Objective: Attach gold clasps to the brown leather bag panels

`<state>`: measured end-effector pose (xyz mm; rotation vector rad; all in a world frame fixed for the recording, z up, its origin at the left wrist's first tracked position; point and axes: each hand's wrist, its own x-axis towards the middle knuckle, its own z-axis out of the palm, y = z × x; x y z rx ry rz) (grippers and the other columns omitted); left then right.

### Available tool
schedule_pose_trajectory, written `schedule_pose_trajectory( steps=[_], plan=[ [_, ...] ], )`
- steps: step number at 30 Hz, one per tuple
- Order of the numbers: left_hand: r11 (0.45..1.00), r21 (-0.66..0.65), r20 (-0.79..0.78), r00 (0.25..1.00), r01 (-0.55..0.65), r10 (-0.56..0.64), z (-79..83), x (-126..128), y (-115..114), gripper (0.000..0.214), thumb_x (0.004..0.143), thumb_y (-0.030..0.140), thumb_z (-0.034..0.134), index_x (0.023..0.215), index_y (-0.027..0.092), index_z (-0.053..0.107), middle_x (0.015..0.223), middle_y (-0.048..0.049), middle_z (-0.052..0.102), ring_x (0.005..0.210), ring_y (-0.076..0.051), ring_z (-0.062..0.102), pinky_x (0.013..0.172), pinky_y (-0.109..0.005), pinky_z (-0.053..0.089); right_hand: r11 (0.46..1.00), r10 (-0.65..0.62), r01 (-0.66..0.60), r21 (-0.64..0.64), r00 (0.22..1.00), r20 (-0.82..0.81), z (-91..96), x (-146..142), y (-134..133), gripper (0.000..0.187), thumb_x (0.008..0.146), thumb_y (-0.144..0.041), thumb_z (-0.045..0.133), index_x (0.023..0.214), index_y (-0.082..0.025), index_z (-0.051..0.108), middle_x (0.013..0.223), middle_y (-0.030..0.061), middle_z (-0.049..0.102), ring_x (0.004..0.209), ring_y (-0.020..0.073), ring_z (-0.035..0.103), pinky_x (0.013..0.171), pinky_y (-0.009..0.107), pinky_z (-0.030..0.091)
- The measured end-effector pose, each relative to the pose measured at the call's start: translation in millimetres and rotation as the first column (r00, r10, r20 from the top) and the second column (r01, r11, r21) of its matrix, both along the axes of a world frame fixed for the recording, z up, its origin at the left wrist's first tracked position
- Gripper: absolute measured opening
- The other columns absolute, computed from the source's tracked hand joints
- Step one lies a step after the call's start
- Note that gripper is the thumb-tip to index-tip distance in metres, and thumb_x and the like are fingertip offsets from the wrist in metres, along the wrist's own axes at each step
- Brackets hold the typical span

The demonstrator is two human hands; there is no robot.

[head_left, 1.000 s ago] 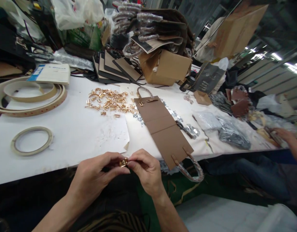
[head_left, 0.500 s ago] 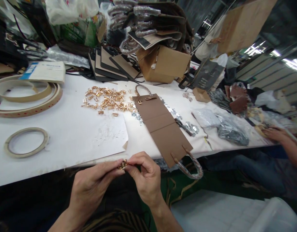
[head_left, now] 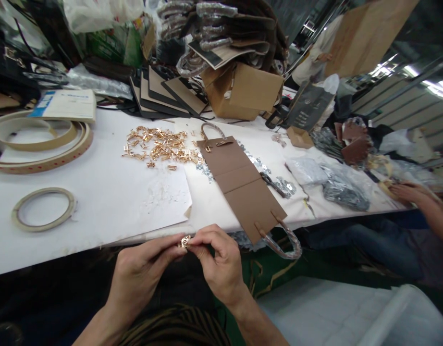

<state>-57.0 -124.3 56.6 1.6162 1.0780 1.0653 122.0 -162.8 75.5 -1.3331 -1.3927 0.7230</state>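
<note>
A small gold-coloured metal fitting [head_left: 184, 241] is pinched between my two hands, just off the table's front edge. My left hand [head_left: 144, 269] grips its left side between thumb and fingers. On the right side, my right hand [head_left: 219, 264] closes thumb and forefinger on it. Fingertips hide part of its shape. Beyond them lies a brown bag panel [head_left: 243, 185] with a wrapped handle at each end, its near handle [head_left: 288, 247] hanging over the edge. A gold fitting sits by its far end. Several loose gold fittings [head_left: 162, 145] are heaped to the panel's left.
A tape roll [head_left: 44, 226] and coiled strips [head_left: 80, 156] lie at left. Silver metal plates [head_left: 288, 186] and dark-handled scissors [head_left: 274, 184] are beside the panel. A cardboard box [head_left: 255, 93] stands behind. Another person's hand [head_left: 409, 193] works at far right.
The gold fitting has turned slightly between my fingers and now shows a brighter face. My hands stay nearly in place; the view has shifted a little.
</note>
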Motion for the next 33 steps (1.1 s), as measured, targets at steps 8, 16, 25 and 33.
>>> schedule_pose_trajectory(
  steps=[8,16,25,33],
  plan=[
    [0.993,-0.117,0.035,0.999,0.012,-0.008,-0.1,1,0,0.019,0.083,0.032,0.083,0.101,0.030,0.083,0.095,0.0032,0.084,0.081,-0.017,0.081,0.075,-0.019,0.065,0.992,-0.031,0.005,-0.130,0.980,-0.198,-7.6,0,3,0.012,0.091,-0.019,0.078,0.101,-0.024,0.073,0.096,0.0015,0.069,0.089,0.0148,0.067,0.078,0.025,0.056],
    [0.968,-0.248,0.116,0.991,-0.030,0.060,-0.7,4,-4,0.023,0.084,0.037,0.082,0.104,0.026,0.082,0.098,-0.0013,0.084,0.083,-0.019,0.081,0.081,-0.024,0.066,0.999,-0.034,0.035,0.033,0.999,-0.040,-4.2,0,4,0.014,0.092,-0.014,0.075,0.101,-0.024,0.075,0.094,0.0022,0.073,0.089,0.0156,0.070,0.082,0.028,0.058],
    [0.985,-0.165,0.084,0.995,-0.045,0.059,4.9,6,-6,0.020,0.091,0.035,0.074,0.107,0.025,0.082,0.106,-0.0041,0.083,0.092,-0.021,0.080,0.089,-0.031,0.066,0.994,0.058,-0.056,0.091,0.998,-0.021,1.1,0,9,0.024,0.088,-0.014,0.080,0.109,-0.026,0.081,0.106,0.0048,0.078,0.100,0.0173,0.073,0.092,0.029,0.061],
    [0.871,-0.461,0.303,0.953,0.170,-0.026,2.8,3,12,0.035,0.083,0.039,0.083,0.112,0.021,0.077,0.102,-0.0061,0.081,0.073,-0.019,0.078,0.063,-0.025,0.067,0.989,0.145,-0.143,0.041,0.987,-0.070,-1.5,6,11,0.015,0.089,-0.017,0.080,0.102,-0.024,0.082,0.100,0.0047,0.077,0.097,0.0165,0.073,0.090,0.029,0.060]
  ],
)
